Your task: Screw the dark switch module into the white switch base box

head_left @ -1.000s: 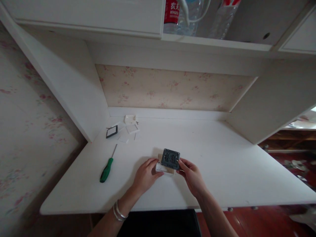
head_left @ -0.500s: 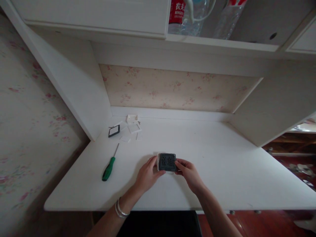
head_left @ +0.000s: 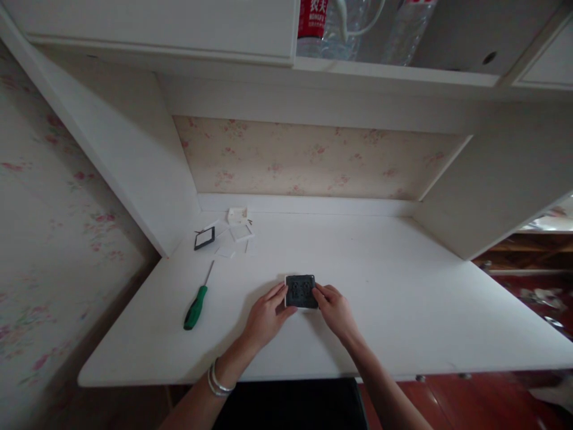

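Note:
A dark grey square switch module lies flat on a white base piece on the white desk. My left hand presses its fingertips against the module's left edge. My right hand grips its right edge with curled fingers. Both hands hold the module from the near side. Bracelets ring my left wrist.
A green-handled screwdriver lies to the left. Near the back left corner sit a small black frame and several white plastic parts. Bottles stand on the shelf above. The desk's front edge is close to my wrists.
The module was tilted up above the white base a second ago; it has since been lowered flat onto it, and both hands moved slightly forward.

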Tool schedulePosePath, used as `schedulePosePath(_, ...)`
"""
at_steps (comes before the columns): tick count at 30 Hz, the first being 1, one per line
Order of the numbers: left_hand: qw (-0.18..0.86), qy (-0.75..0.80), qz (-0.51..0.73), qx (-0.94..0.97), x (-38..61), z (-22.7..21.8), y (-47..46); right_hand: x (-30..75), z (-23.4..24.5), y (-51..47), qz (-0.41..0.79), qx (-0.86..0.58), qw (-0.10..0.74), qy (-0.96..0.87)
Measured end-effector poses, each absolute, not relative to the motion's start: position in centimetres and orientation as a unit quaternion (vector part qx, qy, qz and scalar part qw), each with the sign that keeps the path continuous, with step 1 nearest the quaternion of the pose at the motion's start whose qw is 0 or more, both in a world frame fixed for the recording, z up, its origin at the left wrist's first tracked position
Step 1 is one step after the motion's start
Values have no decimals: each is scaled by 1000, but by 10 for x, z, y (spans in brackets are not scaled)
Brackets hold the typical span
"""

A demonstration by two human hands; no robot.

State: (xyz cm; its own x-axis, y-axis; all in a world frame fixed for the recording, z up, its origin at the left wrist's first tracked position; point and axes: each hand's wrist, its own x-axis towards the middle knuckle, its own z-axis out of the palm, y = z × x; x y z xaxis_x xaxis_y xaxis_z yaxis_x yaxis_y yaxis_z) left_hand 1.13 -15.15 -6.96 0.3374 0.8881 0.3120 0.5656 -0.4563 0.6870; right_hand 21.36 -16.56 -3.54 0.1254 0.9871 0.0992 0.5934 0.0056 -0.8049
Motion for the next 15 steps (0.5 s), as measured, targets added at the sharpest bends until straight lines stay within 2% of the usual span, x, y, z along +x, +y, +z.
schedulePosePath(6,237,471,340,779,11,-69,-151,209,-37,-168,263,-669,377,-584)
schedulePosePath(10,247,467,345,776,11,-65,-151,211,-39,-167,383,-659,400,-509)
schedulePosePath(15,259,453,356,775,12,-60,-151,211,-34,-168,493,-586,500,-406)
